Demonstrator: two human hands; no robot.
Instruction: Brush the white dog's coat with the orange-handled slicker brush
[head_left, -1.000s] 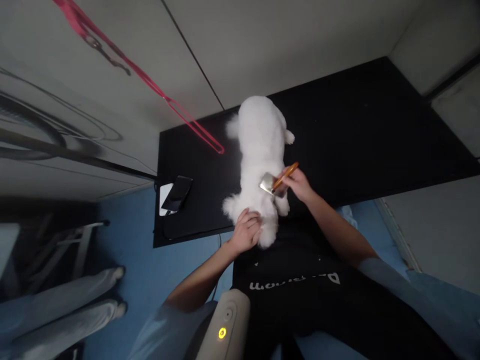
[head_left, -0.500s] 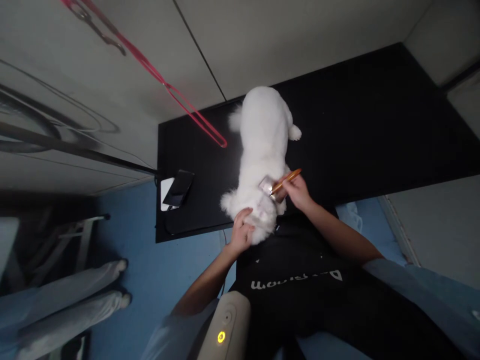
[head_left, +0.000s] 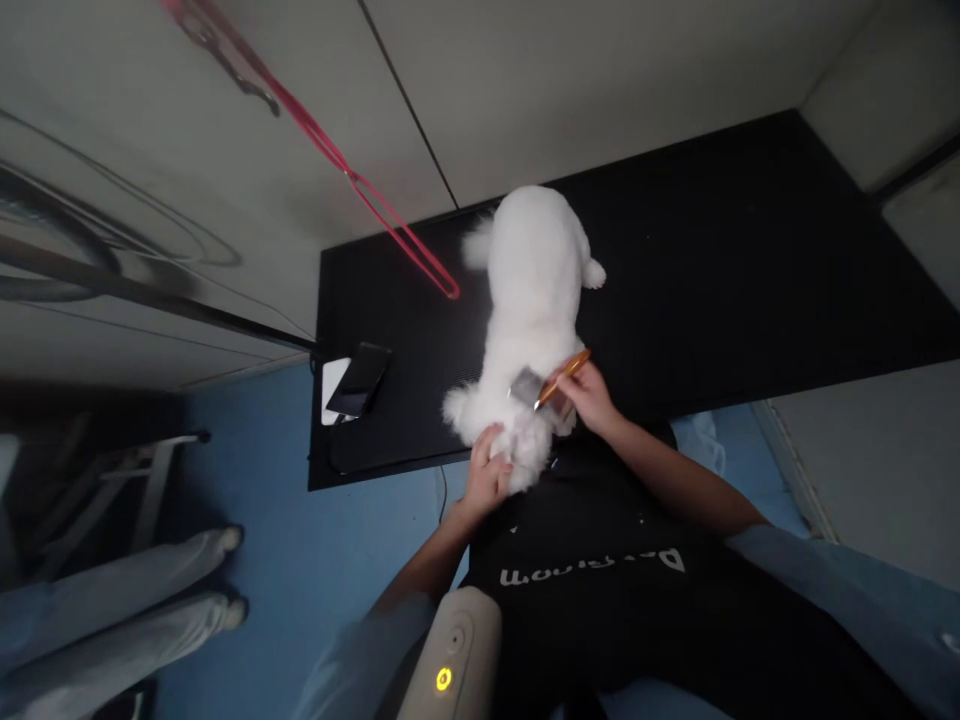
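Note:
A white fluffy dog (head_left: 534, 270) stands on the black table (head_left: 712, 250), its head toward me at the table's near edge. My left hand (head_left: 486, 478) grips the side of its head, fingers sunk in the fur. In my right hand (head_left: 589, 398) is a slicker brush (head_left: 564, 378) with an orange-brown wooden handle. The brush's flat grey head lies at the fur of the dog's neck, just behind the head. Its pins are too blurred to make out, and the dog's face is mostly hidden from above.
A pink-red leash loop (head_left: 405, 235) hangs over the table's left part. A dark phone (head_left: 361, 378) lies partly over a white object (head_left: 334, 392) at the left end. A metal arm (head_left: 187, 310) runs in from the left. Another person's legs (head_left: 150, 590) show at lower left.
The brush head has shifted slightly left on the dog's neck, with my right hand following. My left hand keeps its hold on the head. The whole view has shifted a little.

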